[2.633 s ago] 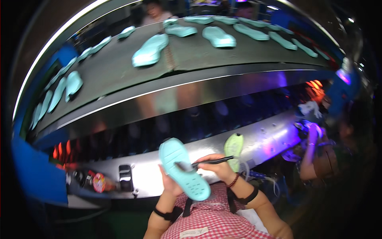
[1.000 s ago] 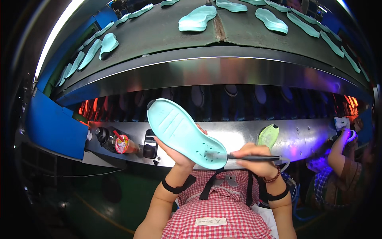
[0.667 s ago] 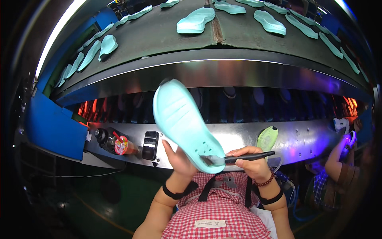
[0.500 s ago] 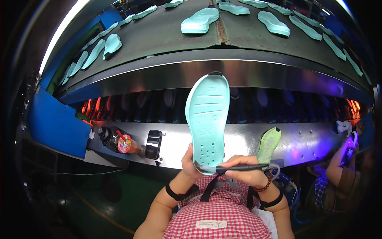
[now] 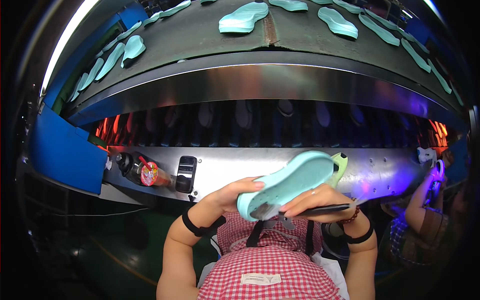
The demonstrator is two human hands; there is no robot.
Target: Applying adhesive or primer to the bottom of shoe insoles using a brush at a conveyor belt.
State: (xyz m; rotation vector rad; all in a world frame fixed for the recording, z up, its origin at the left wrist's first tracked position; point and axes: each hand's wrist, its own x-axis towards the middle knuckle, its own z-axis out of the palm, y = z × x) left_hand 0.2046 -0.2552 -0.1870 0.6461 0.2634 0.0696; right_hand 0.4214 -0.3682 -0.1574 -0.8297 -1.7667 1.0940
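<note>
Mid-frame sole (image 5: pixel 292 176) looks light, kinda bendy, so grab the rim: left hand (image 5: pixel 234 193) pinches it, right hand (image 5: pixel 320 199) clamps the brush (image 5: pixel 327 209).

On the surface (image 5: pixel 232 159), from left to right, there are the bottle (image 5: pixel 129 167), the cup (image 5: pixel 156 176) and the device (image 5: pixel 186 174), and well apart, at the right, a second sole (image 5: pixel 341 165). Before this one, the nearer sole (image 5: pixel 292 175) is between the left grip (image 5: pixel 235 194) and the right grip (image 5: pixel 318 200), with the brush (image 5: pixel 325 209) at its left end. Behind the surface, the belt (image 5: pixel 190 47) carries more soles (image 5: pixel 244 18).
</note>
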